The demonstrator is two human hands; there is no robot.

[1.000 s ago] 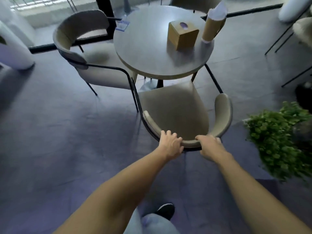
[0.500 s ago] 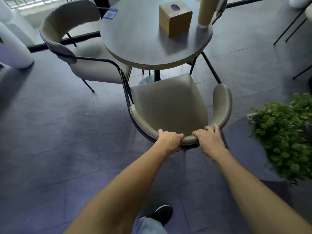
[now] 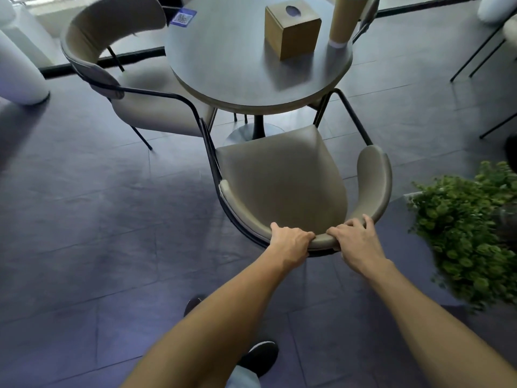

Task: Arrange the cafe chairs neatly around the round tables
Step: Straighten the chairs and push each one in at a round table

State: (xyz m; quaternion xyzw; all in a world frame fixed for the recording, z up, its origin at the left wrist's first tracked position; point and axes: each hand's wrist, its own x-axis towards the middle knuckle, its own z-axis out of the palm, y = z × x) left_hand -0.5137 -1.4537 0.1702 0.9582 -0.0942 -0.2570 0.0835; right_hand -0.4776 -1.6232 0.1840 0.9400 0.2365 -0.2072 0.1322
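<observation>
So, the chair is held by its curved backrest, both hands on the near part of the top edge. The left hand is curled over that edge, grip clamped on the backrest. The right hand is set just beside it on the same edge, fingers wrapped over the rim, grip clamped on the backrest too. A short bare bit of backrest is left between the two hands.

The chair is pointed at the round counter. Its seat front is brought close to the counter's near rim, and most of the seat is left out from under the top. The black frame arms are angled up toward the counter edge.

A second chair is parked at the counter's left side, seat partly tucked under the top. Its frame is right next to the held chair's left arm. Touching or not can't be told.

On the counter, a brown tissue box is set toward the right, with a tall tan tube just beside it at the right rim, top cut off by the frame. A small blue card is seen at the far-left rim.

A leafy plant is seen to the right of the chair, near but apart. A dark shoe is planted on the grey tiled floor between the forearms.
</observation>
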